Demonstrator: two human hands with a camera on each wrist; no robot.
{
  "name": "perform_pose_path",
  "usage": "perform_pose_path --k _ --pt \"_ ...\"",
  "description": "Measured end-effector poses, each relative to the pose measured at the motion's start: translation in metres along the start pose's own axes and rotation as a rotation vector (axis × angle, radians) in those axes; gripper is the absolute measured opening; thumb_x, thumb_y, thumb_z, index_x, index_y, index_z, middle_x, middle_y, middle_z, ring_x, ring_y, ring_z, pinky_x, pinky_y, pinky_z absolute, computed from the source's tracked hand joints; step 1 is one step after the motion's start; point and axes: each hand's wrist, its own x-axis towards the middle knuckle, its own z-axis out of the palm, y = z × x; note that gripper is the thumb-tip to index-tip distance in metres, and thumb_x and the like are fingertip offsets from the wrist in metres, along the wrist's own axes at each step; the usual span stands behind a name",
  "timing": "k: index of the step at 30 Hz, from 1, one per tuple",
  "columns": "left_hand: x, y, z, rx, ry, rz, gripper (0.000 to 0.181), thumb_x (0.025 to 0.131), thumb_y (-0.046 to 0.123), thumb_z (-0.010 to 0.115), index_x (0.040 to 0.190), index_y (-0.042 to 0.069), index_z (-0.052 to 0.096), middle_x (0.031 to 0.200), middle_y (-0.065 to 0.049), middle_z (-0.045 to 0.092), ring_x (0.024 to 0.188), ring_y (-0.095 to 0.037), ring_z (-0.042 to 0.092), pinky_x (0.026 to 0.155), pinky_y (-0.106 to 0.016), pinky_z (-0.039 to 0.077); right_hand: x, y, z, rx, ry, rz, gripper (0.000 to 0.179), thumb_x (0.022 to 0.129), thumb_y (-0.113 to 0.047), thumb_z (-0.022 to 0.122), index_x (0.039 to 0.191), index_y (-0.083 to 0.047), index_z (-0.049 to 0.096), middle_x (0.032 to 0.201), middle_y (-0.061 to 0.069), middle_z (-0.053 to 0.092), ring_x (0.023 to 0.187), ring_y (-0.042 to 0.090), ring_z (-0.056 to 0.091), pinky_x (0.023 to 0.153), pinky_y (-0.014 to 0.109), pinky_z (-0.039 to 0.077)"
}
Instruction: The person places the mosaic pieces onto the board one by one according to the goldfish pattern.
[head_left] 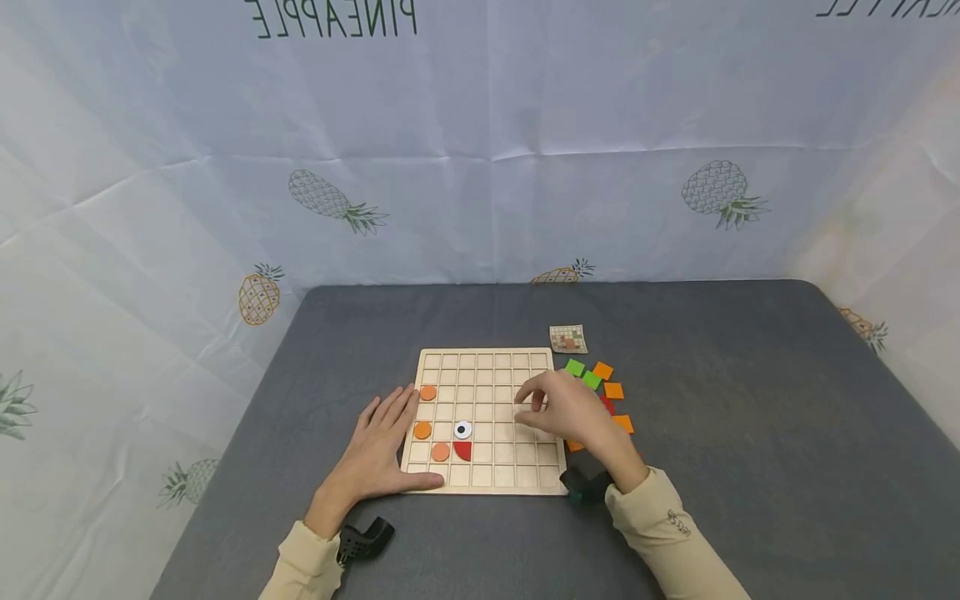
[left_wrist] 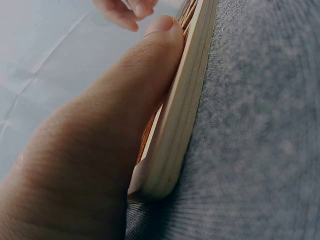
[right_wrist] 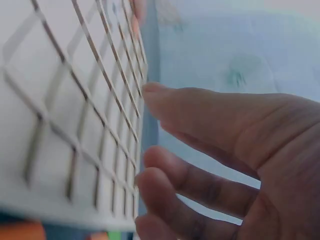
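Note:
A pale wooden board with a square grid (head_left: 483,392) lies on the grey table. My left hand (head_left: 378,454) rests along its left side, fingers straight, with the thumb on the near edge; the left wrist view shows the thumb (left_wrist: 145,60) against the board's rim. Above the right part of the grid hovers my right hand (head_left: 562,407), its fingers loosely bent. In the right wrist view the thumb (right_wrist: 195,107) stands apart from the fingers, and nothing shows between them. Three orange discs (head_left: 440,452), a black-and-white eye disc (head_left: 462,430) and a red rounded piece (head_left: 462,451) lie in squares at the left.
Right of the board lie several loose tiles: green ones (head_left: 592,380), orange ones (head_left: 613,391) and a red one (head_left: 607,405), partly behind my right hand. A small pattern card (head_left: 567,339) lies beyond the board's far right corner. A pineapple-print curtain (head_left: 495,208) hangs behind the table (head_left: 750,400).

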Motion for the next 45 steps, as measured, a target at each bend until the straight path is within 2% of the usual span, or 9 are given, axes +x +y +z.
perform_pose_path --k 2,6,9,13,19,23,35,45 --pt "0.0 0.0 0.0 -0.002 0.0 0.0 0.131 0.068 0.085 0.069 0.163 0.006 0.024 0.17 -0.014 0.026 0.157 -0.036 0.027 0.124 -0.061 0.018 -0.002 0.008 -0.011 0.005 0.002 0.047 0.022 0.086 -0.018 0.082 0.106 -0.008 0.08 0.073 0.0 0.065 0.056 0.012 0.046 0.05 0.023 0.037" --pt "0.0 -0.001 0.001 0.001 0.004 0.005 0.132 0.068 0.086 0.068 0.163 0.006 0.024 0.17 -0.014 0.026 0.156 -0.036 0.027 0.123 -0.061 0.018 -0.005 0.023 -0.028 0.012 0.009 0.086 0.026 0.088 -0.017 0.08 0.111 -0.006 0.079 0.073 0.002 0.064 0.055 0.014 0.044 0.05 0.024 0.036" --pt "0.001 -0.001 0.0 0.004 0.008 0.009 0.132 0.068 0.087 0.067 0.163 0.006 0.025 0.17 -0.014 0.026 0.156 -0.036 0.028 0.123 -0.061 0.019 -0.007 0.033 -0.036 0.008 0.01 0.078 0.028 0.087 -0.016 0.081 0.112 -0.003 0.078 0.073 0.004 0.064 0.051 0.013 0.043 0.05 0.024 0.035" --pt "0.0 0.0 -0.001 -0.002 0.011 0.009 0.131 0.068 0.087 0.067 0.163 0.006 0.025 0.17 -0.014 0.027 0.156 -0.037 0.028 0.123 -0.061 0.019 -0.008 0.04 -0.041 0.001 -0.002 0.116 0.03 0.087 -0.015 0.081 0.114 -0.003 0.077 0.074 0.005 0.063 0.054 0.014 0.045 0.052 0.025 0.036" --pt "0.0 0.001 -0.002 -0.006 0.002 0.003 0.131 0.068 0.085 0.068 0.163 0.005 0.025 0.17 -0.015 0.027 0.156 -0.037 0.028 0.123 -0.062 0.019 -0.007 0.048 -0.04 -0.036 -0.014 0.188 0.031 0.085 -0.015 0.083 0.114 -0.004 0.078 0.075 0.005 0.067 0.06 0.014 0.055 0.055 0.027 0.045" --pt "0.0 0.001 -0.002 -0.006 -0.002 0.002 0.131 0.068 0.085 0.068 0.163 0.005 0.025 0.17 -0.015 0.027 0.156 -0.037 0.027 0.123 -0.063 0.019 -0.005 0.053 -0.036 -0.05 -0.02 0.212 0.03 0.085 -0.015 0.084 0.112 -0.005 0.078 0.073 0.005 0.067 0.06 0.015 0.055 0.055 0.028 0.045" --pt "0.0 0.001 -0.001 -0.004 0.001 0.001 0.131 0.068 0.086 0.068 0.163 0.005 0.025 0.17 -0.014 0.026 0.156 -0.037 0.027 0.123 -0.062 0.019 -0.002 0.059 -0.032 -0.06 -0.037 0.238 0.031 0.085 -0.017 0.083 0.114 -0.005 0.078 0.072 0.005 0.066 0.06 0.015 0.056 0.055 0.028 0.045" --pt "0.0 0.001 -0.001 -0.011 -0.002 -0.003 0.132 0.068 0.086 0.068 0.163 0.005 0.025 0.17 -0.014 0.026 0.156 -0.037 0.027 0.123 -0.062 0.019 -0.003 0.059 -0.031 -0.074 -0.05 0.248 0.024 0.085 -0.018 0.083 0.106 -0.008 0.08 0.073 0.005 0.065 0.061 0.016 0.055 0.055 0.029 0.045"
